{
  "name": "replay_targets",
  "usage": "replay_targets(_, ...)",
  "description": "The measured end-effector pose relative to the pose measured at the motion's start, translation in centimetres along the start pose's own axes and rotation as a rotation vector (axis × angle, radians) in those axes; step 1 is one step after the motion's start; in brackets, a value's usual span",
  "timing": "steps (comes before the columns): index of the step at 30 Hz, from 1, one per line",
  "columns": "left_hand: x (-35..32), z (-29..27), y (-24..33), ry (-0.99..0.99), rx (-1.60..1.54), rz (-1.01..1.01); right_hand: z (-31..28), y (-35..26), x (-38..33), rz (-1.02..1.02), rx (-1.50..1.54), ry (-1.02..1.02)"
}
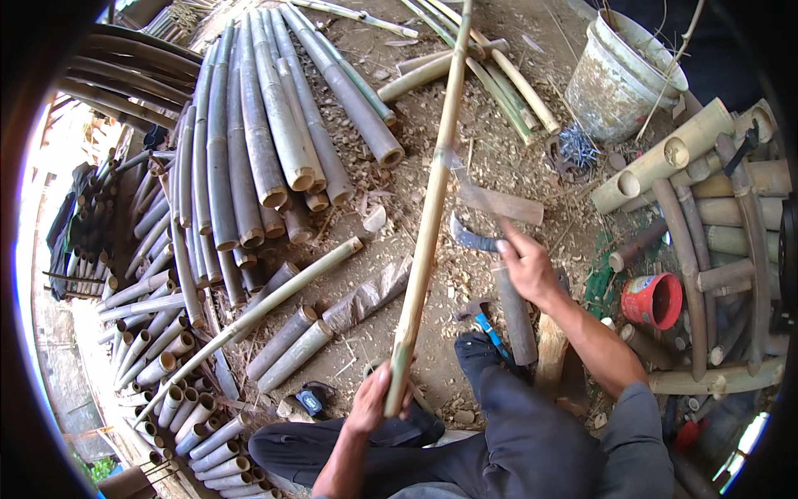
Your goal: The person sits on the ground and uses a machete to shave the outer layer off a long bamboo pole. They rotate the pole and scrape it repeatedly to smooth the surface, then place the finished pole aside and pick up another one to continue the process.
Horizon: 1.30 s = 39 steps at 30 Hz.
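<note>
A long pale bamboo pole [430, 224] slants up through the middle, away from me. My left hand [370, 401] is wrapped around its near end, above my lap. To the pole's right is my right hand [529, 264], its thumb against the dark handle of a curved knife [472, 236]. Its forefinger reaches forward and is slightly smeared; the other fingers are mostly hidden. The blade points toward the pole, apart from it. Just beyond lies a short brown bamboo piece [500, 205], with a faint blurred streak beside the pole. A hammer [485, 323] with a blue handle lies near my foot.
Long bamboo poles [249, 125] are piled at the far left, with many cut lengths below. A dirty white bucket [619, 83] stands far right. Nearer are a red pot [651, 300] and stacked bamboo [731, 200]. A tape measure [312, 400] lies by my left knee. Shavings litter the ground.
</note>
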State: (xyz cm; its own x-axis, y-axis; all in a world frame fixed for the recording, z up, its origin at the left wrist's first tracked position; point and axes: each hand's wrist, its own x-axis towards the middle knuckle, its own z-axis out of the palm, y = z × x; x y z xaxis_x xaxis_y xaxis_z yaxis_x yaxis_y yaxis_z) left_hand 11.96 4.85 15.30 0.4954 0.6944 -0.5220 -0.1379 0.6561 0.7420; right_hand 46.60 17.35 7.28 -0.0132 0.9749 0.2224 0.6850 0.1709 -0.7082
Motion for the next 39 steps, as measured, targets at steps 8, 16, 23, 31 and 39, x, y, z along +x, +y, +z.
replay_targets(8,-13.4,-5.6,-1.0,0.14,-0.05,-0.223,-4.3,-0.7,-1.2,-0.034,0.077,-0.023)
replay_targets(16,-13.9,0.3,-2.3,0.236,0.009,-0.325,0.0,-5.7,-3.6,-0.173,-0.191,-0.213)
replay_targets(23,-13.3,1.0,-3.5,0.189,-0.005,-0.305,2.9,-6.8,-3.8,-0.478,-0.089,-0.354)
replay_targets(31,-12.6,0.6,-4.0,0.17,0.002,-0.323,3.3,-7.0,-3.8,-0.594,-0.11,-0.286)
replay_targets(39,-12.4,0.9,-4.5,0.206,0.04,-0.306,1.9,-8.2,-2.5,-0.458,-0.116,-0.304)
